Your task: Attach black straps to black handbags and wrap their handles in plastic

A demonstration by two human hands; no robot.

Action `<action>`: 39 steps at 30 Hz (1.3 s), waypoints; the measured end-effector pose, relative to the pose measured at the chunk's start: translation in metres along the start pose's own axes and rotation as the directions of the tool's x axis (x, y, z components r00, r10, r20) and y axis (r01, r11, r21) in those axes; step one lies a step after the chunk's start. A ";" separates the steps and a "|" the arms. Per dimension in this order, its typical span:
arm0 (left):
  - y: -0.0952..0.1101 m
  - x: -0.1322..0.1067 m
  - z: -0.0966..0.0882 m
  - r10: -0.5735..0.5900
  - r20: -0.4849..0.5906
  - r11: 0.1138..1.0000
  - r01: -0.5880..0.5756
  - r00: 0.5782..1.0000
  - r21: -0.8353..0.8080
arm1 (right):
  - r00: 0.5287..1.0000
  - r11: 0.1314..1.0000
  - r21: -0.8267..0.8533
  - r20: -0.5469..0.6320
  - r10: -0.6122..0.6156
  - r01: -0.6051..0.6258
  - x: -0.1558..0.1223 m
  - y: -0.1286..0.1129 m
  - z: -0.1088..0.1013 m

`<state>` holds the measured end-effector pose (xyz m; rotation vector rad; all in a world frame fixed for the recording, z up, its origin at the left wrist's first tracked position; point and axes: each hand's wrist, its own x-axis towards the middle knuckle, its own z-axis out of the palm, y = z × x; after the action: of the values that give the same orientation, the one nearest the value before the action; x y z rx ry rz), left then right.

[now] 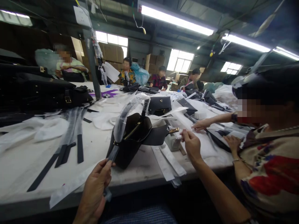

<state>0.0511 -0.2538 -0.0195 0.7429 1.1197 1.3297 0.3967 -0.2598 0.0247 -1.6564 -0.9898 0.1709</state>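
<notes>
A black handbag (128,146) stands open on the table in front of me, its mouth facing up and its flap (156,135) spread to the right. Clear plastic film covers its raised handle (121,121). My left hand (99,177) is closed on a plastic-wrapped strap (113,154) at the bag's near left side. To the right of the flap, my right hand (191,144) is raised with its fingers pinched together. What they hold, if anything, is too small to make out. Close by are a gold-coloured metal piece (174,130) at the flap's end and a small whitish block (173,143).
Black straps (80,149), partly in plastic, lie at left near stacked black bags (46,87). White paper strips (167,161) reach the table's front edge. A co-worker (268,149) sits close at right, one hand (202,124) reaching across. Several people sit at the far side.
</notes>
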 end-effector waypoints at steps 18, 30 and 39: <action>0.000 -0.004 -0.008 -0.008 -0.032 0.999 0.010 0.999 0.038 | 0.948 0.945 0.164 0.202 0.248 -0.282 0.035 0.024 -0.013; 0.003 -0.007 -0.005 -0.030 -0.025 0.999 0.031 0.999 0.018 | 0.879 0.840 0.286 0.281 0.385 -0.460 -0.035 0.052 -0.012; 0.003 -0.011 0.004 0.043 -0.015 0.999 -0.043 0.999 0.011 | 0.726 0.850 0.374 0.687 0.015 -0.371 -0.112 -0.044 0.028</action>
<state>0.0547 -0.2635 -0.0135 0.7701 1.1291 1.3682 0.2869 -0.3147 0.0108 -1.2125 -1.1534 1.1510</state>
